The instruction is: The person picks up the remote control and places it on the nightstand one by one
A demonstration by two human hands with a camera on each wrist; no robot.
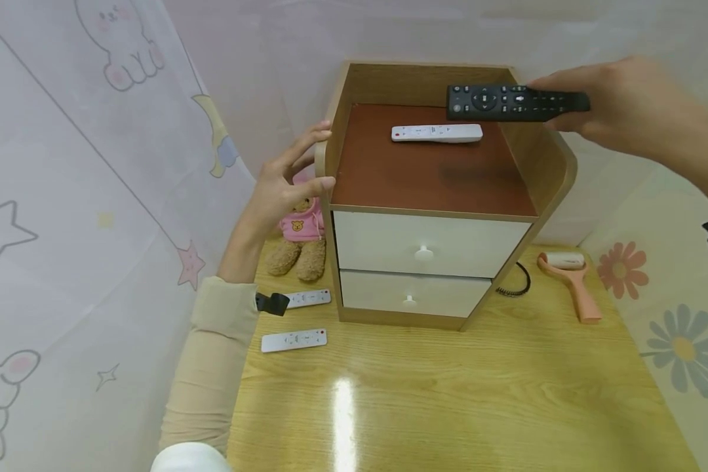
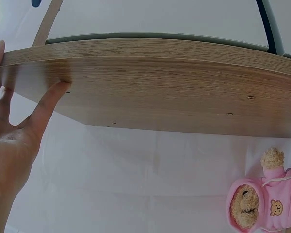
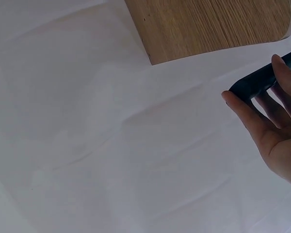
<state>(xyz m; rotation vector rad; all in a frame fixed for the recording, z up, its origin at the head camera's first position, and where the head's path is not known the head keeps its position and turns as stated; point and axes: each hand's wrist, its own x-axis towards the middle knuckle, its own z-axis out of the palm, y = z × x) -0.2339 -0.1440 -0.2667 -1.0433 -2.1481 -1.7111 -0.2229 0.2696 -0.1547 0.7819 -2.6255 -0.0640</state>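
My right hand [image 1: 610, 108] pinches the end of a black remote control [image 1: 495, 105], its buttons facing up, over the right wall of a small wooden cabinet [image 1: 436, 320]. In the right wrist view the thumb and fingers lie on either side of the remote [image 3: 262, 80]. Below it, a white remote control [image 1: 436, 134] lies on the cabinet's brown top shelf. My left hand [image 1: 286, 174] rests on the left side panel [image 1: 323, 157] with spread fingers, fingertips at its rim. The left wrist view shows one fingertip against the panel's outer face [image 2: 160, 92].
Two more white remotes, one behind [image 1: 309, 298] and one in front [image 1: 295, 340], lie left of the cabinet. A teddy bear in pink [image 1: 303, 226] sits beside it. To the right are an orange lint roller [image 1: 578, 288] and a black coiled cord [image 1: 516, 288]. Printed cloth surrounds the table.
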